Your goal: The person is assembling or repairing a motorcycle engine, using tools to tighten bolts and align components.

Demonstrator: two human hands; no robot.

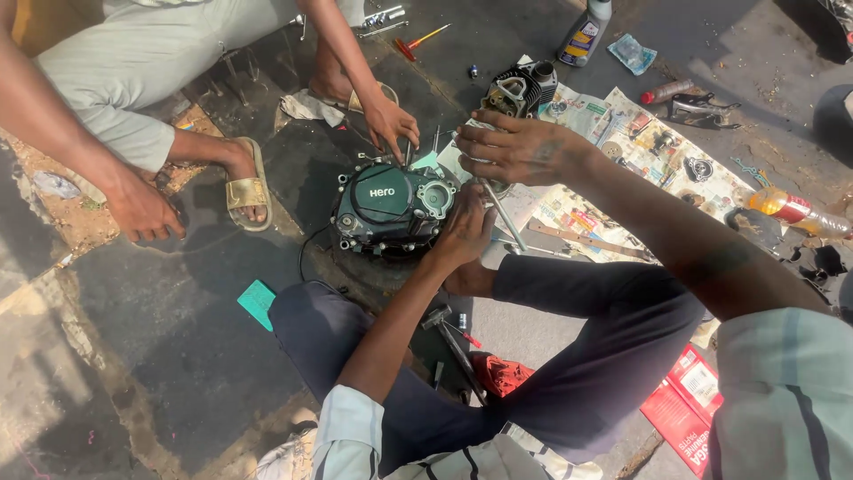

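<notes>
Left hand (462,233) presses the dark green metal engine casing (391,209), grip released, open. Right hand (515,147) at two o'clock clenches a steel stud (503,213). Co-worker's hand (391,120) at twelve. Risk: casing tips off the oily floor (178,320) if unsteadied.

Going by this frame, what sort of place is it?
Probably an open-air roadside repair spot: a motorcycle engine sits on bare sunlit ground, parts lie on spread newspaper, and an oil bottle and screwdriver lie about.
</notes>
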